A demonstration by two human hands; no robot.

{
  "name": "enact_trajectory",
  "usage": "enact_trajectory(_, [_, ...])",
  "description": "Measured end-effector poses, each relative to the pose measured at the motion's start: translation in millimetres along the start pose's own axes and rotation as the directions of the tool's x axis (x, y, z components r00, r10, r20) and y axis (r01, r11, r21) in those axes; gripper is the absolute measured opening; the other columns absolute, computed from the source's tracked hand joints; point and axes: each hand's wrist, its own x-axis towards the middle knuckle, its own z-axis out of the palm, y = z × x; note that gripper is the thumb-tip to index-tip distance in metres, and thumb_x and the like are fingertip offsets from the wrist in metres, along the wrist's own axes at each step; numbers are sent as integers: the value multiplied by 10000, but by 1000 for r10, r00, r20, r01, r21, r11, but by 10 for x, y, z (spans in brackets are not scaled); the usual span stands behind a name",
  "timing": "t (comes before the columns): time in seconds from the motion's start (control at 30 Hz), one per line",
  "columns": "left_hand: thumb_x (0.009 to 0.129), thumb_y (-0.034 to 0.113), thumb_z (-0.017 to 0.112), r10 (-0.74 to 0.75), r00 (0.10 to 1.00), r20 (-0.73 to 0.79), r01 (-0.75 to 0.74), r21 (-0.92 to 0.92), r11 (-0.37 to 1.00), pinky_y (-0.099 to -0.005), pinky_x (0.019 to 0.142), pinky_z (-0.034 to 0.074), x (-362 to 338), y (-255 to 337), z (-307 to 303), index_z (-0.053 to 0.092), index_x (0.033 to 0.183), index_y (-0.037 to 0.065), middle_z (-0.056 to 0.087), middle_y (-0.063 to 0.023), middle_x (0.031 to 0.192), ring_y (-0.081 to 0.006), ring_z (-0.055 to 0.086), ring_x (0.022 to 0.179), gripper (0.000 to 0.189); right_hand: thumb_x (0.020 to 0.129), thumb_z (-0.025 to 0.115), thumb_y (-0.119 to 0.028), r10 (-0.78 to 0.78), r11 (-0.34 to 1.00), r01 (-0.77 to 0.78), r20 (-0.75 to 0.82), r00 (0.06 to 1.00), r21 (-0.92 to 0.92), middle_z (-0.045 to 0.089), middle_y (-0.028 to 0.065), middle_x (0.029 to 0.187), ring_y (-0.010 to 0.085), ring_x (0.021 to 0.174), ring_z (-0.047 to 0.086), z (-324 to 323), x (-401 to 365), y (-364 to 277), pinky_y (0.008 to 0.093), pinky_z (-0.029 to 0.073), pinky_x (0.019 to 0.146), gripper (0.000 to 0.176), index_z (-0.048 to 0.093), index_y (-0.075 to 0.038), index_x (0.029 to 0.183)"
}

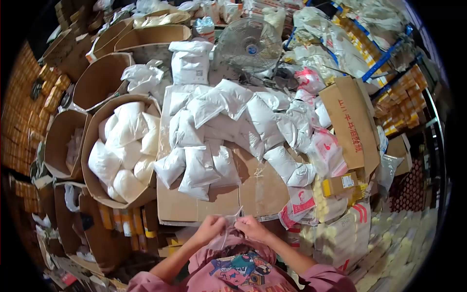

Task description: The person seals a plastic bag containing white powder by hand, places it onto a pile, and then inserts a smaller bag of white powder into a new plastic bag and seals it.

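Note:
Close in front of my chest, my left hand (214,228) and my right hand (251,227) are closed with fingertips pinched, a small gap between them. Both pinch a thin translucent plastic bag (232,220); a narrow whitish end sticks up above the fingers and some of it hangs below my left hand. Its exact shape is hard to make out. Just beyond my hands lies a cardboard-covered table (265,194). Several filled white bags (200,165) are piled on it, the closest ones a short way ahead of my hands.
Left of the table, a large cardboard bin (86,170) holds several filled white bags (130,127). A fan (251,49) stands behind the table. On the right are a cardboard box (348,121), red-printed plastic bags (327,151), a yellow box (339,184) and large sacks (343,236).

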Motion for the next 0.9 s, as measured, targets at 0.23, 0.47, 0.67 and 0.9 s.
enact_trajectory(0.23, [845,209,560,297,954,25,-224,719,658,-432,577,486,-3,-99,-307,626,691,-51,603,-231,631,-379,595,585,309,824,596,-299,153,817,-175,-87,984,-550,630,98,579,167,509,593,-335,-41,-54,339,463,492,328,652,-1,697])
enact_trajectory(0.47, [794,102,570,316,859,402,-444,893,73,-451,658,514,297,-443,-624,611,685,-30,597,-226,746,-384,615,711,177,728,633,-250,-177,547,11,-102,979,-837,630,251,685,421,649,626,-607,288,282,482,505,626,278,658,26,705])
enact_trajectory(0.67, [774,94,586,237,905,355,-403,893,201,-363,590,525,474,-240,-538,641,654,-12,639,-140,676,-293,633,621,169,770,623,-234,-337,345,-32,-156,929,-938,640,231,920,411,796,646,-627,374,79,471,538,676,239,655,1,793])
enact_trajectory(0.9, [861,221,552,-115,992,60,86,358,930,-283,491,479,407,221,-511,651,674,-53,645,-70,600,-117,603,511,346,825,575,-209,-480,401,166,-53,875,-901,639,184,938,392,791,646,160,-31,-453,484,525,660,186,592,-25,804])
